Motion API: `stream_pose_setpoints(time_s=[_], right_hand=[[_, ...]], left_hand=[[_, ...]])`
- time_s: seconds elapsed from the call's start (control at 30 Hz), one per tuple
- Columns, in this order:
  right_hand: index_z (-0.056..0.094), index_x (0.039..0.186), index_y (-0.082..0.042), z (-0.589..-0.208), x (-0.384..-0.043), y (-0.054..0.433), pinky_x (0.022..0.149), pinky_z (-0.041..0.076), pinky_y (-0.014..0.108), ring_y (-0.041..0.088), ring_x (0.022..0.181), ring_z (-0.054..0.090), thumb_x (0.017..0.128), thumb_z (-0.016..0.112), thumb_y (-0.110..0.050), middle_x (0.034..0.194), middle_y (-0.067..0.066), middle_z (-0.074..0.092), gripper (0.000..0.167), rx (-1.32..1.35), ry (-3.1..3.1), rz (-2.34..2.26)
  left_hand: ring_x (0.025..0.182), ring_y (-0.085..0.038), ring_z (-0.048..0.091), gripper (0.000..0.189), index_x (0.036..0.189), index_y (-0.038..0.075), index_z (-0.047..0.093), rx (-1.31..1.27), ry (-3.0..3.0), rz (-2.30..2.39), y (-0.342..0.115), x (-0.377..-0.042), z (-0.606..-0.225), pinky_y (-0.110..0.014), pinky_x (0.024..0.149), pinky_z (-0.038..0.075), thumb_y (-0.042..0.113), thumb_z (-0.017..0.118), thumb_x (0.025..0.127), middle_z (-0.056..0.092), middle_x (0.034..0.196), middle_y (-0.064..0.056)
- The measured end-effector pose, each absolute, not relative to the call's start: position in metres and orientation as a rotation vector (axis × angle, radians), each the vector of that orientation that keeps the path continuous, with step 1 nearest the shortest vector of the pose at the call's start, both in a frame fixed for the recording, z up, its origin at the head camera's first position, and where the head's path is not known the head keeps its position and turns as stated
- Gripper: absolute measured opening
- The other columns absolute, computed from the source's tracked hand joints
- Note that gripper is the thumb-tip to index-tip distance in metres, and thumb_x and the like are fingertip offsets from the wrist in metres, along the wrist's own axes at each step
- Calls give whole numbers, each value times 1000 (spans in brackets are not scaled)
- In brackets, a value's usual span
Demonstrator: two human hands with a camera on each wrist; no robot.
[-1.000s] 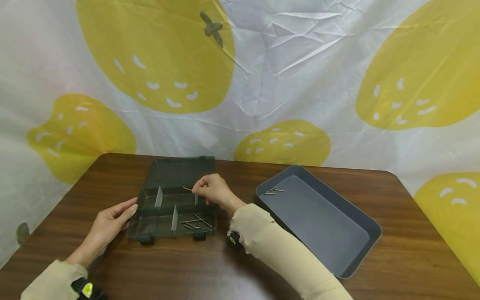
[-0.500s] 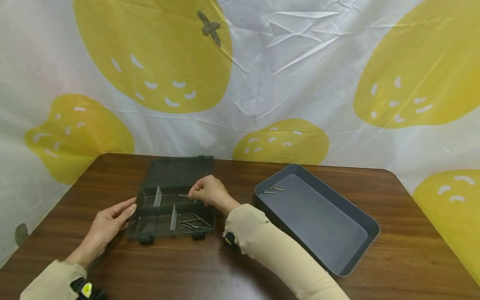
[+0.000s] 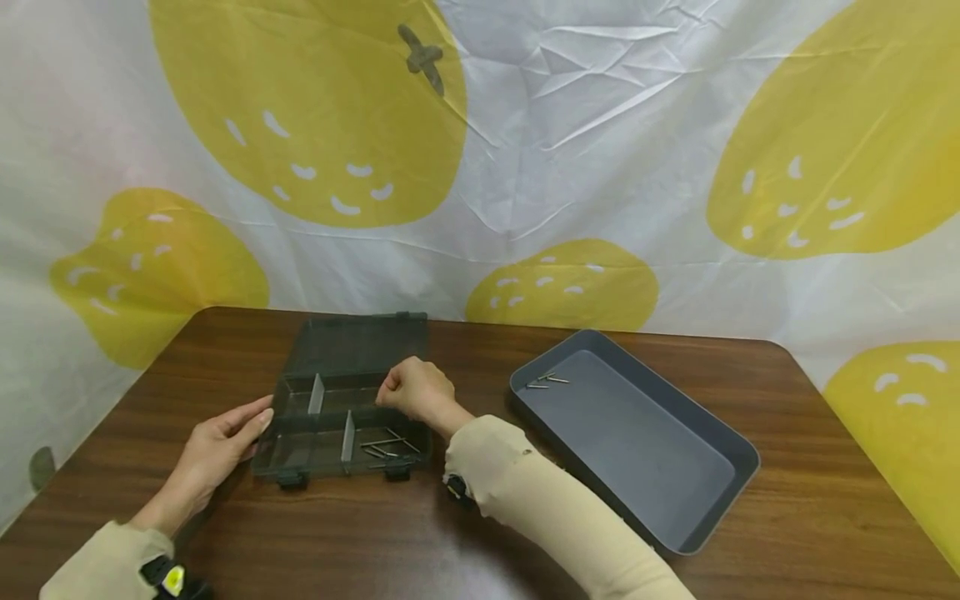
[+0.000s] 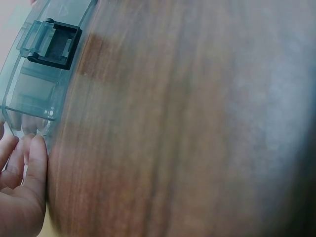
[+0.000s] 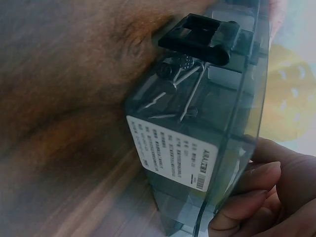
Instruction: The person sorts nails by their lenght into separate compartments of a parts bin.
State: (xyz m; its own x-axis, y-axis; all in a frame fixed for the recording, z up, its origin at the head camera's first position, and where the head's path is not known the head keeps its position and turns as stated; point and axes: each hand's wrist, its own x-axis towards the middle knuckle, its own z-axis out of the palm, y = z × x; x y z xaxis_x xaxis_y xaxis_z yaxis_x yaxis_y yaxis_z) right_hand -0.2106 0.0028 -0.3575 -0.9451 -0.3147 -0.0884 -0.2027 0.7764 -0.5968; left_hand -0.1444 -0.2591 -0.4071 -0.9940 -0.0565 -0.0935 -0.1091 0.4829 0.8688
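Observation:
A translucent dark organizer box (image 3: 300, 458) stands with its lid (image 3: 360, 343) raised at the back. Straight fingers of my left hand (image 3: 217, 450) touch its left side; the left wrist view shows the fingertips against the clear corner. My right hand (image 3: 420, 390) reaches into the back right compartment with curled fingers, thumb and fingertips close together. Whether a nail is still between them I cannot tell, as the hand hides that spot. Several nails (image 3: 382, 442) lie in the front right compartment, and their round heads show through the wall in the right wrist view.
A grey rectangular tray (image 3: 637, 450) stands to the right, with several nails (image 3: 553, 379) in its far left corner. Pale dividers (image 3: 348, 435) split the box. Two black latches (image 3: 397, 472) stick out at its front. A lemon-print cloth (image 3: 517, 167) hangs behind the wooden table (image 3: 337, 542).
My right hand, with a nail visible in its pinch in both earlier frames, has moved slightly left and down into the back right compartment. That nail is out of sight now. My left hand stays put.

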Motion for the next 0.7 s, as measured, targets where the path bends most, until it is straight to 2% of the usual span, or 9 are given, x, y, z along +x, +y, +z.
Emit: stream_pose_setpoints(time_s=[0.27, 0.43, 0.6, 0.7], right_hand=[[74, 74, -19, -359, -212, 6, 44, 35, 23, 6, 43, 46, 84, 71, -22, 65, 1, 68, 11, -446, 2759, -959], [74, 80, -8, -360, -216, 14, 42, 36, 19, 8, 40, 42, 87, 68, -14, 75, 4, 70, 11, -428, 2577, -1268], [72, 87, 1, -358, -221, 30, 41, 35, 19, 7, 39, 38, 87, 67, -9, 87, 12, 71, 11, -370, 2428, -1506], [71, 89, 3, -352, -227, 44, 40, 34, 19, 6, 39, 38, 87, 67, -8, 79, 12, 69, 13, -349, 2417, -1573]], left_hand=[[85, 21, 47, 66, 143, 5, 39, -152, 2662, 1567, -259, -145, -407, -15, 72, 52, 48, 48, 95, 37, 144, -21], [85, 20, 48, 66, 143, 4, 40, -153, 2666, 1569, -260, -144, -408, -15, 72, 52, 48, 49, 94, 38, 143, -21], [85, 19, 50, 66, 142, 3, 40, -160, 2664, 1573, -260, -144, -409, -15, 72, 52, 48, 50, 94, 41, 141, -20], [85, 18, 50, 67, 142, 3, 40, -157, 2668, 1580, -259, -145, -409, -15, 72, 52, 48, 51, 94, 41, 140, -20]])
